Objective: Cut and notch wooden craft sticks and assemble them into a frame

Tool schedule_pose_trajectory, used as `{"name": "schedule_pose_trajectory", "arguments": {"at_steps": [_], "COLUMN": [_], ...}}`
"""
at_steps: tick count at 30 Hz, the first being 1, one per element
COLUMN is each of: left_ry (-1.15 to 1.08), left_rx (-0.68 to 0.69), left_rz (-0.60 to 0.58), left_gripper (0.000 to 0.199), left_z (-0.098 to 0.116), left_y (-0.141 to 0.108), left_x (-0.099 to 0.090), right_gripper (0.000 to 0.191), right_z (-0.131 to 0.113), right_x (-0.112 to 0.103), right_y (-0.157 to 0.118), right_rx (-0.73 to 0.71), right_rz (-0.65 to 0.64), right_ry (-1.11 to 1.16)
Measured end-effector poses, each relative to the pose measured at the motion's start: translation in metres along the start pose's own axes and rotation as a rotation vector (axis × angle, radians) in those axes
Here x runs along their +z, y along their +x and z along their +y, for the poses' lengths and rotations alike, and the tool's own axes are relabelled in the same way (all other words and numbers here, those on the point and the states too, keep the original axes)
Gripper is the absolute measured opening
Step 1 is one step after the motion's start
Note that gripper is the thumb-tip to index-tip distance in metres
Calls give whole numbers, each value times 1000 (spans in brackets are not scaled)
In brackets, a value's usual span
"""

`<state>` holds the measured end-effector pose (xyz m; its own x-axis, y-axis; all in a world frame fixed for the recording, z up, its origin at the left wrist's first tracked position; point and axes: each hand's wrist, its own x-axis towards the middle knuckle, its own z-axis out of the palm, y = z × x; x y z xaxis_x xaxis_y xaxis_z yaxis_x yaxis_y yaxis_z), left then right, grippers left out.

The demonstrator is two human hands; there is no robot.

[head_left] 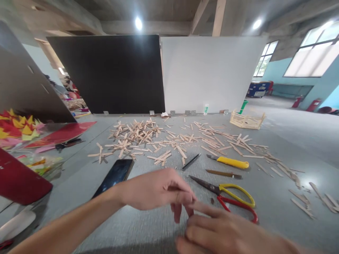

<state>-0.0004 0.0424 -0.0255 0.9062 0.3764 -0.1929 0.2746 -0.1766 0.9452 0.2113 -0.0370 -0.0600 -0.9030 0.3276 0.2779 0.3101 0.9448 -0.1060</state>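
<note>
My left hand reaches in from the lower left, its thumb and fingertips pressed together. Against those fingertips rests the index finger of my right hand, whose other fingers are curled and a little blurred. Anything between the fingers is too small or hidden to make out. Just right of the hands lie scissors with one yellow and one red handle. A pencil or pen, a yellow utility knife and a brown narrow tool lie beyond. A black phone is partly behind my left forearm.
Wooden sticks are scattered over the grey table, with star-shaped stick pieces heaped left of centre. A stick frame stands at the back right. Black and white panels rise behind. A red object is at left.
</note>
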Motion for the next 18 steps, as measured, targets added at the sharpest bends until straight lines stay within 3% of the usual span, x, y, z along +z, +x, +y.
{"name": "schedule_pose_trajectory", "arguments": {"at_steps": [3, 9, 13, 16, 18], "left_ry": [93, 530, 638, 698, 712], "left_rx": [-2, -90, -96, -111, -112], "left_rz": [153, 486, 592, 639, 650], "left_gripper": [36, 21, 30, 40, 35], "left_z": [-4, -22, -28, -28, -27], "left_y": [-4, -3, -3, -5, -6], "left_x": [-18, -31, -32, -33, -33], "right_gripper": [29, 26, 29, 33, 29], "right_z": [6, 39, 100, 163, 202], "right_x": [-12, -5, -20, -41, -53], "right_y": [-1, -6, -27, -64, -93], "right_rx": [52, 158, 344, 566, 714], "right_rz": [21, 61, 178, 294, 357], "right_ry": [-68, -230, -424, -495, -526]}}
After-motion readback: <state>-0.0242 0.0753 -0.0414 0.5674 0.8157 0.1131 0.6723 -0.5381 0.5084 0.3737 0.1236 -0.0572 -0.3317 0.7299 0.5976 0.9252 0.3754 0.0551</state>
